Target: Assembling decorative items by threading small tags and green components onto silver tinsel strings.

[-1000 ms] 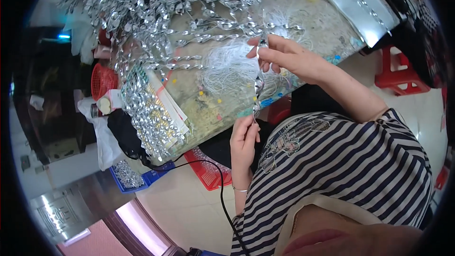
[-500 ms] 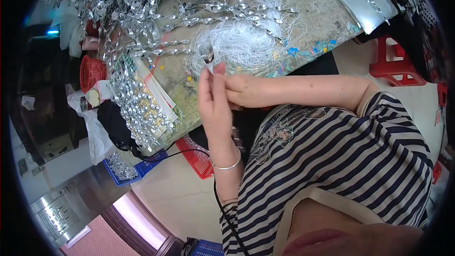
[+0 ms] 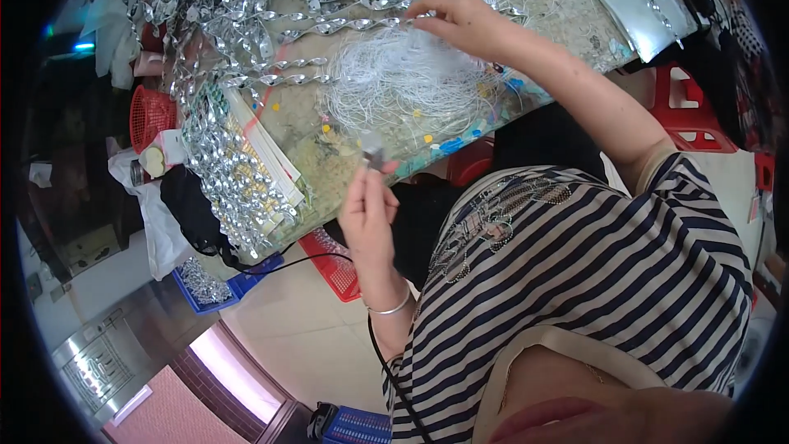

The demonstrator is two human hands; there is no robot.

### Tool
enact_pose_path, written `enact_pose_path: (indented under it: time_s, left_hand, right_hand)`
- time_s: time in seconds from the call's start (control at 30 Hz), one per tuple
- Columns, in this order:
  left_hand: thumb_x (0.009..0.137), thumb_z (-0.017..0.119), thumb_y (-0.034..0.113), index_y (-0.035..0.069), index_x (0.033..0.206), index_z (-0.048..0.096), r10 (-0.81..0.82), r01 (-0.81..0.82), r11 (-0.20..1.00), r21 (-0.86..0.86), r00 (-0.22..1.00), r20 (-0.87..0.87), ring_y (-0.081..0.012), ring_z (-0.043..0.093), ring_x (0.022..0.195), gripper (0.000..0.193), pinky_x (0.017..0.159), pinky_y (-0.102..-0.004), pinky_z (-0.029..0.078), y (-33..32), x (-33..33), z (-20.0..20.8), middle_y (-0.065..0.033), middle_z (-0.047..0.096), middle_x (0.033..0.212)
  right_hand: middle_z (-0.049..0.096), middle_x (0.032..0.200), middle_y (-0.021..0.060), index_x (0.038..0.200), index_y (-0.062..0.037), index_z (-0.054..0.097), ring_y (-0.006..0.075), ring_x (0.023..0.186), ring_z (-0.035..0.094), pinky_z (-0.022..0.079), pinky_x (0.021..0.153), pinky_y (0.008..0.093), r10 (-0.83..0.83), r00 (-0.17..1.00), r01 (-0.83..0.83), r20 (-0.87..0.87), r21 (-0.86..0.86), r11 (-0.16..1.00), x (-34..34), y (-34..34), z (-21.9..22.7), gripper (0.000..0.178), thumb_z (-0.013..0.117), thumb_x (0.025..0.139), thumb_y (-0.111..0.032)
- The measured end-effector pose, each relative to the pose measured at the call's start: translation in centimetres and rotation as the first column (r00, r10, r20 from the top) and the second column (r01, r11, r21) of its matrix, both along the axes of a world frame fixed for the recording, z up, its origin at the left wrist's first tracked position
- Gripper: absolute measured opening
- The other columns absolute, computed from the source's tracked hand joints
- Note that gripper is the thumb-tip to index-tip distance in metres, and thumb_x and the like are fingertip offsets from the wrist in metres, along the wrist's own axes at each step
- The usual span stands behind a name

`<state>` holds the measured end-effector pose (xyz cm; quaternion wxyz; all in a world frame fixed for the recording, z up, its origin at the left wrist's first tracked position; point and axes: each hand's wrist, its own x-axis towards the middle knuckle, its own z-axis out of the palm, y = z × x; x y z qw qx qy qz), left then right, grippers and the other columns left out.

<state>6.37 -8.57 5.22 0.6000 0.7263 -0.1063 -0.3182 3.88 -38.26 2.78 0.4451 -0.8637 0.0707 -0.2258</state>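
Head view: one blue basket (image 3: pixel 242 286) on the floor held a heap of silver bits, too small to count. One red basket (image 3: pixel 343 281) beside it held pale, shiny bits. One red mesh basket (image 3: pixel 152 123) stood left of the tabletop (image 3: pixel 333 166); its contents could not be told. One small grey piece (image 3: pixel 372 146), blurred, stuck up from the fingertips of the left hand (image 3: pixel 370 207), which was pinched closed on it near the tabletop's front edge. The right hand (image 3: pixel 456 20) reached over one pile of white thread (image 3: pixel 394 86), fingers bent, at the end of one twisted silver strip (image 3: pixel 333 26); whether it gripped the strip could not be told. Two shorter-looking strips (image 3: pixel 288 79) lay left of the thread.
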Motion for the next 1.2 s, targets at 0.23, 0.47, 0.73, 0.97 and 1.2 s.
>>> enact_pose_path:
  time_s: [0.23,0.47,0.73,0.97,1.2]
  left_hand:
    - [0.095,0.048,0.012,0.001,0.121,0.054,0.004,-0.028,0.995,-0.091,0.967,-0.255,-0.0041,0.046,0.059,0.029,0.049,-0.0175,0.037,0.2,-3.0,-1.4,-0.0055,0.062,0.089]
    - [0.094,0.050,0.014,-0.001,0.116,0.055,-0.055,0.022,0.991,-0.134,0.967,-0.250,-0.0063,0.050,0.062,0.027,0.055,-0.0196,0.042,1.4,-2.4,-1.9,-0.0024,0.058,0.086]
    - [0.094,0.053,0.018,-0.002,0.117,0.055,-0.018,-0.010,0.989,-0.145,0.982,-0.189,-0.0029,0.043,0.052,0.031,0.047,-0.0173,0.038,-0.1,-2.8,-0.9,0.0010,0.053,0.076]
    - [0.093,0.054,0.019,-0.003,0.122,0.053,0.020,-0.042,0.989,-0.145,0.989,-0.147,-0.0021,0.040,0.048,0.036,0.044,-0.0165,0.034,-0.9,-2.9,1.1,0.0044,0.045,0.061]
    - [0.088,0.064,0.016,0.000,0.122,0.054,-0.039,0.041,0.998,-0.057,0.998,0.044,0.0000,0.038,0.050,0.039,0.042,-0.0165,0.031,-2.8,-3.6,1.9,0.0051,0.053,0.069]
  right_hand:
    - [0.053,0.091,0.0090,0.091,-0.0049,0.063,0.0225,0.083,0.056,0.046,0.072,0.0331,-0.121,0.992,0.104,-0.029,-0.334,0.937,1.3,-1.8,-3.2,0.014,0.063,0.085,-0.018]
    - [0.061,0.078,0.0071,0.093,-0.0068,0.066,0.0178,0.073,0.060,0.049,0.069,0.0331,-0.094,0.980,0.115,-0.177,0.111,0.987,-0.4,-1.5,0.9,0.020,0.063,0.084,-0.024]
    - [0.066,0.082,0.0022,0.091,-0.0018,0.067,0.0085,0.072,0.058,0.047,0.066,0.0223,0.081,0.982,-0.137,0.173,0.346,0.928,-2.3,-1.9,8.0,0.021,0.058,0.091,-0.021]
    - [0.064,0.076,0.0026,0.089,-0.0015,0.064,0.0076,0.071,0.060,0.049,0.065,0.0224,-0.058,0.956,0.125,-0.286,0.220,0.967,-4.8,2.5,13.0,0.023,0.055,0.093,-0.022]
    - [0.061,0.070,0.0063,0.093,-0.0037,0.062,0.0136,0.062,0.058,0.047,0.058,0.0280,0.538,0.730,-0.299,-0.421,0.511,0.806,-7.3,9.7,3.0,0.019,0.055,0.091,-0.022]
